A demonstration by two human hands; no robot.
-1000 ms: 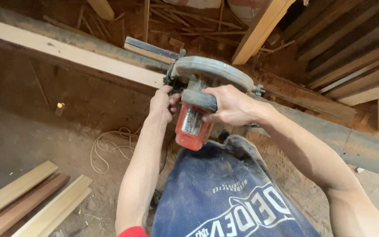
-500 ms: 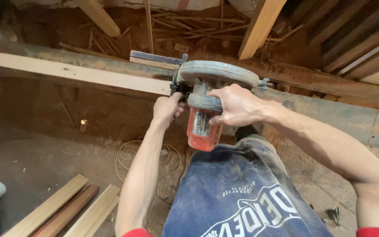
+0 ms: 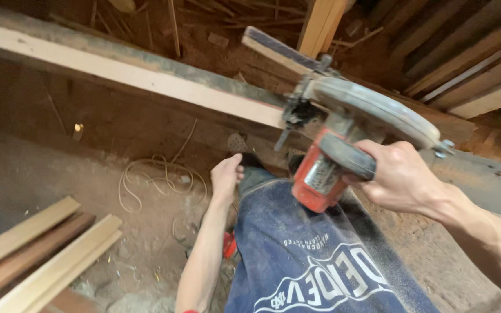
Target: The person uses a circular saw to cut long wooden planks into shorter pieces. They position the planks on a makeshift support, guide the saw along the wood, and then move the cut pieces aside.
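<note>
My right hand grips the dark handle of a red circular saw with a grey round blade guard. The saw sits at the end of a long pale plank that runs from the upper left along a dark beam. My left hand is off the saw, lowered beside my knee, fingers loosely curled and holding nothing. My leg in dusty blue printed cloth lies below the saw.
Pale and reddish planks are stacked at the lower left on the dirt floor. A coiled light cord lies on the ground. More boards lean at the upper right, and a small red object sits by my leg.
My left hand has let go of the saw and dropped toward my knee. The right hand still holds the saw, which has tilted and shifted right in view.
</note>
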